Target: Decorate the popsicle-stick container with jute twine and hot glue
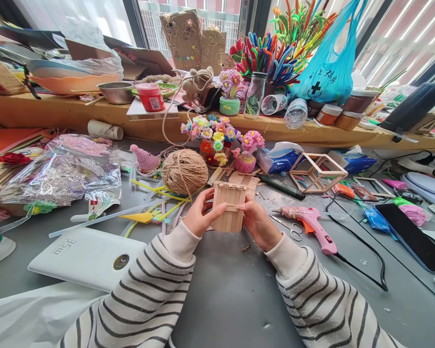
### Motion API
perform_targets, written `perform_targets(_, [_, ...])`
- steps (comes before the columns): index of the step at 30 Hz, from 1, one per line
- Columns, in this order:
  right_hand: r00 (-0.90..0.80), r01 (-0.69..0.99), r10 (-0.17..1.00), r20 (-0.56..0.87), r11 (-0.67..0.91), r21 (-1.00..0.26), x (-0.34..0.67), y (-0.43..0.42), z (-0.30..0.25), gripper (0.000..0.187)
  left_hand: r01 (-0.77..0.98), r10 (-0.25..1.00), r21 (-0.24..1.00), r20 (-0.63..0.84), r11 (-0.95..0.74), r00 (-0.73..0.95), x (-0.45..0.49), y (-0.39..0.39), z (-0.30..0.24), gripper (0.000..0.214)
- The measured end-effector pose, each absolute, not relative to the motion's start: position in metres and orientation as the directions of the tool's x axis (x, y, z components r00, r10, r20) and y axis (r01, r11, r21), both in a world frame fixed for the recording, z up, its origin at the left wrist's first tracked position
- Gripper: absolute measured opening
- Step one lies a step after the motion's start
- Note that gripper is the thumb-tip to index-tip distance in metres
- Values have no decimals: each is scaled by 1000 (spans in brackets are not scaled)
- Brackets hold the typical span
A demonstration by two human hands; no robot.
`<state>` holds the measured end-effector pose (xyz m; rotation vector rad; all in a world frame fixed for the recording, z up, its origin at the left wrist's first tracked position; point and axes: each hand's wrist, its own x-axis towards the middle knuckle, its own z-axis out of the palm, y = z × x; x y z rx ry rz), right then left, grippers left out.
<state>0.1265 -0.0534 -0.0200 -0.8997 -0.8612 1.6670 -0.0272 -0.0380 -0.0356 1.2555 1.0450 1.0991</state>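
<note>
We find the left hand (200,213) closed on the left edge of a wooden-stick piece (228,221), which is raised at the centre above the grey table (235,309); the right hand (260,223) grips the opposite edge. Both thumbs press its front, near a thin cross strip. In our judgement, light, even pressure at the edges suits it best, with fingers off the braided trim (229,185) on top.

Around it, from the left, we note a plastic packet (67,166), a white power bank (83,253) beside the left sleeve, and a twine ball (184,170) just beyond the left hand, limiting reach forward. Scissors (295,231) and a pink glue gun (313,223), nozzle towards the right hand, crowd that side; we cannot tell whether it is hot. Its black cord (382,270) loops outward, short of a phone (415,237).
</note>
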Motion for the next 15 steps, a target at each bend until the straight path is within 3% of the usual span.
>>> perform_targets(7, [-210,-433,965,-155,-234,-870,127,-53,-22,35,183,975,957,222,-224,34,-21,-56,-39,59])
perform_targets(12, [-191,-441,969,-159,-230,-868,126,-54,-23,36,402,899,811,429,-424,83,-26,-66,-42,61])
perform_targets(15, [-185,-435,968,-172,-238,-868,126,-54,-23,36,460,817,713,575,-529,48,-30,-71,-44,51])
